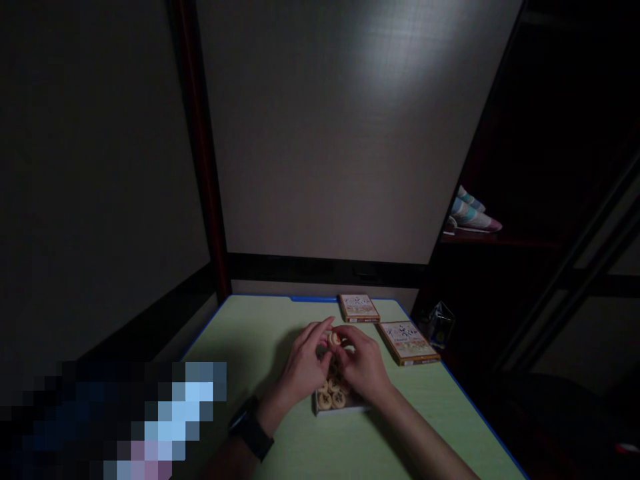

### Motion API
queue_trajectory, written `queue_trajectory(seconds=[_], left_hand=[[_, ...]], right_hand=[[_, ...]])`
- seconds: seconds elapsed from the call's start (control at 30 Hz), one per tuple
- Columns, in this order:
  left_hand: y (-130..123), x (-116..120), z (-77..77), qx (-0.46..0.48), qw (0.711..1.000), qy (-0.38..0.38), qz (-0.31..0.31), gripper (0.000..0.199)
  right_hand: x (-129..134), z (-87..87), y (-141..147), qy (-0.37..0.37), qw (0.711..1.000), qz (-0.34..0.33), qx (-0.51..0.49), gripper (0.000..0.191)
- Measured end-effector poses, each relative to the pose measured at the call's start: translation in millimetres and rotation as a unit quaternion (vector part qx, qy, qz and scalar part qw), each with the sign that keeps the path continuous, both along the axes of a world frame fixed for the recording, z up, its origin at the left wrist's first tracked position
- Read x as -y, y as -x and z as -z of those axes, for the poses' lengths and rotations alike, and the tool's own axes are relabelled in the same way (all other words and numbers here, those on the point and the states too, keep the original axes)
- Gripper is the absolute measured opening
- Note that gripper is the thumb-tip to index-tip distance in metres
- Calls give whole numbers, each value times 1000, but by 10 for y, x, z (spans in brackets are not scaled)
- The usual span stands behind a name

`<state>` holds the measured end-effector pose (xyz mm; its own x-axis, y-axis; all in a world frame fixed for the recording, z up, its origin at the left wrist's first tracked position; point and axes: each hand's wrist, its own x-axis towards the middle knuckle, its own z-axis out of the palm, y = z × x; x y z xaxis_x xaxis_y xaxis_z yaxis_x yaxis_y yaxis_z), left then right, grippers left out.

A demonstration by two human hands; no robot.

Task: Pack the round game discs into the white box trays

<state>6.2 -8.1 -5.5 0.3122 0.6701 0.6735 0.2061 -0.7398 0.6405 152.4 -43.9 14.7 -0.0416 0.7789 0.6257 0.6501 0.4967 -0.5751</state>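
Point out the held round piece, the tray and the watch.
Held round piece (335,339): head view, middle of its visible surface.
Tray (345,411): head view, on its near rim.
Watch (257,435): head view, on its black band.

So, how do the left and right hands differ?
The left hand has a black watch at its wrist; the right hand has a bare wrist. The left hand looks straighter; the right hand curls in, seemingly pinching a round piece. Both are above a tray of pieces.
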Motion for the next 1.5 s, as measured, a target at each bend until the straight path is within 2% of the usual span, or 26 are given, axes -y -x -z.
queue_trajectory(seconds=[0.1,0.2,0.27,0.37,0.5,0.6,0.7,0.83,1.1,1.23,1.5], left_hand=[[20,53,-52,-6,1000,-22,16,65],[39,58,-75,-27,999,-37,7,66],[41,23,-55,-38,998,-45,-23,61],[35,-58,9,-49,994,-54,-77,49],[49,-148,75,-70,986,-81,-131,39],[78,-187,92,-82,980,-94,-154,35],[96,-214,108,-86,977,-103,-164,35],[95,-227,128,-89,977,-101,-165,35],[96,-192,106,-106,977,-93,-162,35],[106,-192,100,-121,972,-100,-173,34],[101,-199,114,-116,973,-100,-170,34]], right_hand=[[32,-81,-79,0,999,1,39,24],[167,-213,-230,40,996,-6,85,28],[320,-278,-328,93,987,-37,125,24],[571,-296,-414,181,965,-86,167,29],[745,-242,-427,233,942,-106,220,42],[727,-235,-415,241,934,-110,238,46],[673,-248,-412,252,930,-110,243,40],[620,-239,-443,254,929,-114,245,33],[471,-168,-524,255,938,-129,197,33],[437,-200,-543,279,928,-147,198,32],[409,-218,-513,273,929,-153,198,25]])
